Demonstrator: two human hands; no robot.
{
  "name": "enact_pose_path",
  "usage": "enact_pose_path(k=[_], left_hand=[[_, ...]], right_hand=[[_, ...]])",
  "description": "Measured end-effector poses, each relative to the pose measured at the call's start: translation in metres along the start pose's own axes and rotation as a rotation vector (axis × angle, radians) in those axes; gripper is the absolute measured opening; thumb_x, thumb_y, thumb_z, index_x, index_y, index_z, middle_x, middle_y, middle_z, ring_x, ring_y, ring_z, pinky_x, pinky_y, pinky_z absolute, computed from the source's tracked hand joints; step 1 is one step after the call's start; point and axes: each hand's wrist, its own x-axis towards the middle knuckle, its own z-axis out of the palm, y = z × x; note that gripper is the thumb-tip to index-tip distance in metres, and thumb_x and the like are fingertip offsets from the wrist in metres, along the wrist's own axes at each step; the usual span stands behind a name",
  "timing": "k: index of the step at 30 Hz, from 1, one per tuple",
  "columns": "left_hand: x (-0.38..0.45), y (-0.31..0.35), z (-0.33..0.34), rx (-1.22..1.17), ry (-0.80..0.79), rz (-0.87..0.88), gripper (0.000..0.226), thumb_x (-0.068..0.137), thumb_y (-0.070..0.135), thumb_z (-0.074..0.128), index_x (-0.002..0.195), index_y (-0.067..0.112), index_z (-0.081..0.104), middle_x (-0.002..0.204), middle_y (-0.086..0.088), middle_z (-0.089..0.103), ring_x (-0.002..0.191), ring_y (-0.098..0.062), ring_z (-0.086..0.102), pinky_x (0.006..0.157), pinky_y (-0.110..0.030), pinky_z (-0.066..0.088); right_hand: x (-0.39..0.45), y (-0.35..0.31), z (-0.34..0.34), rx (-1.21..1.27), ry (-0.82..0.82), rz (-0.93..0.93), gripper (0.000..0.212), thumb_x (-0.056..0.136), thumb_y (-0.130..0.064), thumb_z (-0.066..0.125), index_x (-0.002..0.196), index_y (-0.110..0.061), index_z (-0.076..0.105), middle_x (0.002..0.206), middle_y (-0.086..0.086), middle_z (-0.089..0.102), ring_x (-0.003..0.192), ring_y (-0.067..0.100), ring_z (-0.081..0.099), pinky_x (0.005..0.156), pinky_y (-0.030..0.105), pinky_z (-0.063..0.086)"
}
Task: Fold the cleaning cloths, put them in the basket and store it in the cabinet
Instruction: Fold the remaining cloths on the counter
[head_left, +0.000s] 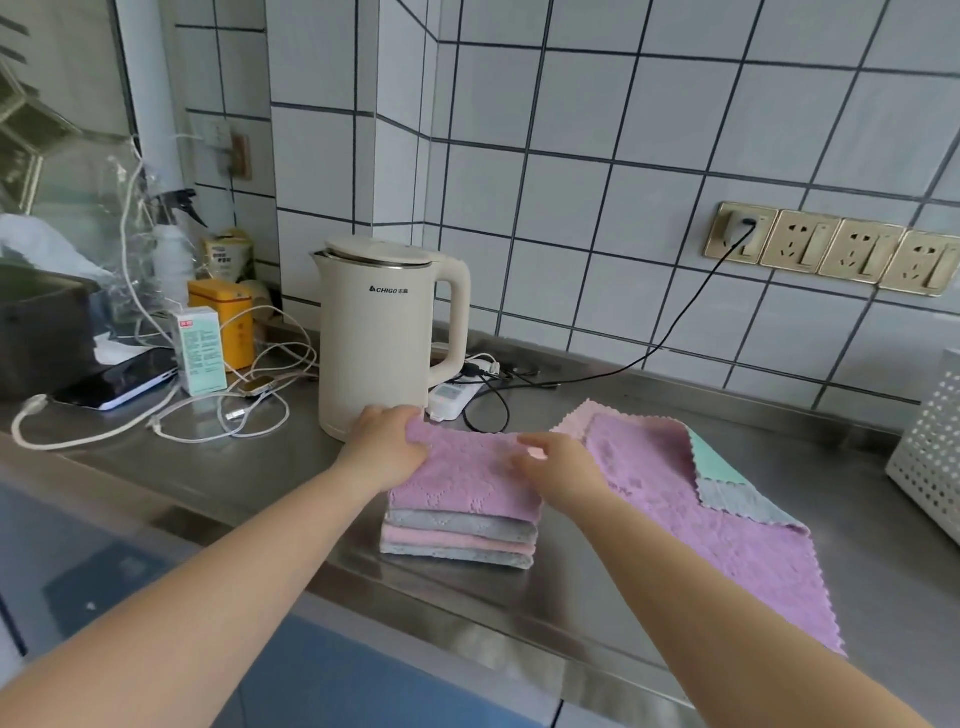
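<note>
A stack of folded cloths (460, 540) in grey and pink lies on the steel counter (270, 467), topped by a folded purple cloth (467, 480). My left hand (387, 447) grips that purple cloth's far left corner. My right hand (558, 473) rests flat on its right edge, fingers pointing left. To the right, several unfolded cloths lie spread in a pile: a large purple one (727, 530) on top, with pink (576, 418), green (714, 460) and grey (743, 501) ones showing under it. A white perforated basket (930, 457) stands at the far right edge.
A cream electric kettle (387, 332) stands just behind the stack, its black cord (675, 322) running to wall sockets (831, 249). Left of it lie white cables (208, 410), a phone (119, 382), small boxes (202, 348) and a spray bottle (174, 244). Blue cabinet fronts (363, 675) are below the counter edge.
</note>
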Motion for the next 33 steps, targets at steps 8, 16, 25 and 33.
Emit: enact_pose_path(k=[8, 16, 25, 33], left_hand=[[0.008, 0.033, 0.019, 0.368, -0.088, 0.238, 0.028, 0.094, 0.013, 0.033, 0.111, 0.014, 0.056, 0.116, -0.01, 0.06, 0.11, -0.029, 0.054, 0.09, -0.035, 0.037], [0.006, 0.0, 0.042, 0.426, -0.222, 0.083, 0.056, 0.098, 0.042, 0.02, 0.151, 0.025, 0.012, 0.16, -0.002, 0.002, 0.146, -0.02, -0.001, 0.117, -0.052, 0.0], [0.002, 0.012, 0.034, 0.536, -0.123, 0.098, 0.059, 0.096, 0.045, 0.026, 0.148, 0.017, 0.02, 0.157, -0.005, 0.016, 0.145, -0.021, 0.011, 0.116, -0.05, 0.009], [0.015, 0.099, 0.05, 0.359, -0.047, 0.392, 0.031, 0.095, 0.028, 0.039, 0.118, 0.011, 0.053, 0.12, -0.01, 0.059, 0.113, -0.029, 0.052, 0.094, -0.036, 0.04]], right_hand=[[0.027, -0.032, 0.036, -0.481, -0.158, -0.237, 0.024, 0.093, -0.019, 0.034, 0.109, -0.014, 0.053, 0.121, 0.004, 0.048, 0.122, 0.022, 0.039, 0.101, 0.055, 0.029], [0.021, 0.006, 0.054, -0.403, -0.194, -0.113, 0.056, 0.096, -0.049, 0.023, 0.146, -0.025, 0.025, 0.157, -0.003, 0.015, 0.145, 0.017, 0.009, 0.112, 0.058, 0.01], [0.015, 0.021, 0.037, -0.286, -0.12, -0.137, 0.059, 0.096, -0.052, 0.03, 0.148, -0.023, 0.023, 0.158, 0.001, 0.012, 0.145, 0.018, 0.011, 0.116, 0.053, 0.011], [-0.009, 0.097, -0.041, -0.185, 0.076, -0.027, 0.051, 0.1, -0.036, 0.037, 0.147, -0.019, 0.028, 0.155, -0.003, 0.025, 0.143, 0.015, 0.022, 0.112, 0.026, 0.018]])
